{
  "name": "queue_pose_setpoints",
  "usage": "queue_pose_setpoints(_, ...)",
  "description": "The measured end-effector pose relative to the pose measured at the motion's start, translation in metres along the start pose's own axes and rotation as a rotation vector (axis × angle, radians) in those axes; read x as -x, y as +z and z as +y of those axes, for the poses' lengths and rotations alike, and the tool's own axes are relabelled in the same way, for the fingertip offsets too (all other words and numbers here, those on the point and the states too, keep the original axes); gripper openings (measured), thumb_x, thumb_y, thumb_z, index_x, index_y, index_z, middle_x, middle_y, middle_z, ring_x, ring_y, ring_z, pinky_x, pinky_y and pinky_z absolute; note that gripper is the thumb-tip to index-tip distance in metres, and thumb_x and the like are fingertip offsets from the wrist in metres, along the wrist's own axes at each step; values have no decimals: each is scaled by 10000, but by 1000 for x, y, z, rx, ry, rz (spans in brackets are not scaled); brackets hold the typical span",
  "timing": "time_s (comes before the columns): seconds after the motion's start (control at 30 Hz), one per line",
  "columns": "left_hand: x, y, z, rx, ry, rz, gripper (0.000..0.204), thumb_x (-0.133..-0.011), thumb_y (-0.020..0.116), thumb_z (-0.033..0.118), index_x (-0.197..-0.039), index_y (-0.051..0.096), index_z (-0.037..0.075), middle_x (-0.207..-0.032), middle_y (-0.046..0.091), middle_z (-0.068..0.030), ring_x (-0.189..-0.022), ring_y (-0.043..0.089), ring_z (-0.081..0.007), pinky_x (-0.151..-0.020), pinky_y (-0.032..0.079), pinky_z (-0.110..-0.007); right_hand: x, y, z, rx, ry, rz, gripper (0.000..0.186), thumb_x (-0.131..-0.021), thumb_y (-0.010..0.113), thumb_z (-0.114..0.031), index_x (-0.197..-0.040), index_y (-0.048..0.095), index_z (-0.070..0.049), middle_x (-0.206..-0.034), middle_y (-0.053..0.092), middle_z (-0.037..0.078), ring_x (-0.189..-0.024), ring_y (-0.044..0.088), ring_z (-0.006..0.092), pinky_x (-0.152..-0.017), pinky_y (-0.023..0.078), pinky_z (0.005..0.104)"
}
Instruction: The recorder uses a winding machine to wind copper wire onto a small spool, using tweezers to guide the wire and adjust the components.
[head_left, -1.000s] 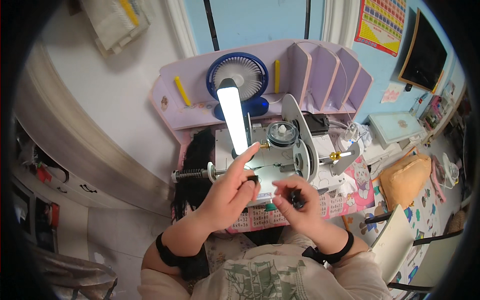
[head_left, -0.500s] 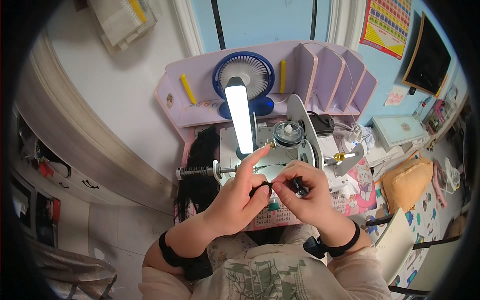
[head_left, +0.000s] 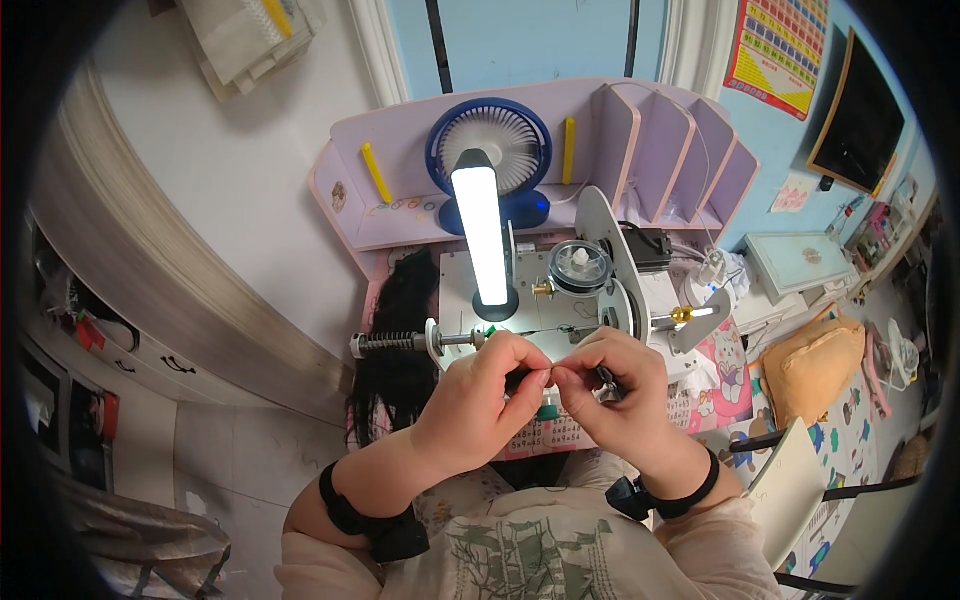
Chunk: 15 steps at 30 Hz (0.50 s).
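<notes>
My left hand (head_left: pixel 478 402) and my right hand (head_left: pixel 622 398) meet fingertip to fingertip over a small white winding machine (head_left: pixel 560 300). The left thumb and forefinger pinch a small dark thread (head_left: pixel 520 378). In my right hand, fingers curled, is a small dark tool (head_left: pixel 607 382). Just above the hands a thin wire (head_left: pixel 545 328) runs from a threaded metal rod (head_left: pixel 395 343) on the left towards the machine's upright white plate (head_left: pixel 612 250). A clear spool (head_left: pixel 580 266) sits on top of the machine. What the thread is tied to is hidden by my fingers.
A lit bar lamp (head_left: pixel 480 235) stands in front of a blue fan (head_left: pixel 490 148) on a lilac desk shelf (head_left: pixel 660 130). A bundle of black hair (head_left: pixel 392 370) lies at the desk's left. A brass-tipped arm (head_left: pixel 690 315), an orange cushion (head_left: pixel 815 365) and a white chair (head_left: pixel 800 500) are at right.
My left forefinger, stretched out before, has curled in. Both hands have closed together over the thread, fingertips now touching.
</notes>
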<state>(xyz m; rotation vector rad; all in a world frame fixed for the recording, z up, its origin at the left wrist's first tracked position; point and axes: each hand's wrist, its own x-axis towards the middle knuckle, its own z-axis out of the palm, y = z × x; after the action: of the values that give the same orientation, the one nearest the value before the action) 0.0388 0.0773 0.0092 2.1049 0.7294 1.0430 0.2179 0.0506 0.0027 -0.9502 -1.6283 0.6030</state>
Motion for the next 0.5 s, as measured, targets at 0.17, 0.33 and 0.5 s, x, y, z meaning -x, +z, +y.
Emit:
queue_pose_setpoints(0.17, 3, 1, -3, -42, -77, -30, 110, -899, 517, -2, -985, 450, -15, -855, 629, -112, -747, 629, -133, -657, 489, -259, 6, 12, 9, -96, 45, 75, 51, -770, 667, 3, -811, 638, -2, -730, 590, 45, -603, 527, 96, -541, 420, 225)
queue_pose_setpoints(0.33, -1, -15, -25, -409, 182, 285, 119, -887, 534, 30, -981, 460, 24, -1073, 613, -210, -952, 610, -315, -867, 451, -382, 23, 35, 34, -516, 398, 274, 62, -828, 670, -54, -837, 632, -7, -742, 573, -14, -633, 488, 52, -569, 385, 201)
queue_pose_setpoints(0.5, -2, -24, -41, 629, -31, 525, 79, -967, 381, 38, -1002, 450, 26, -1052, 560, -159, -947, 554, -207, -850, 432, -335, 33, 63, 72, -655, 887, 395, 107, -847, 680, -127, -879, 616, -48, -682, 533, -25, -585, 449, 54, -543, 347, 209)
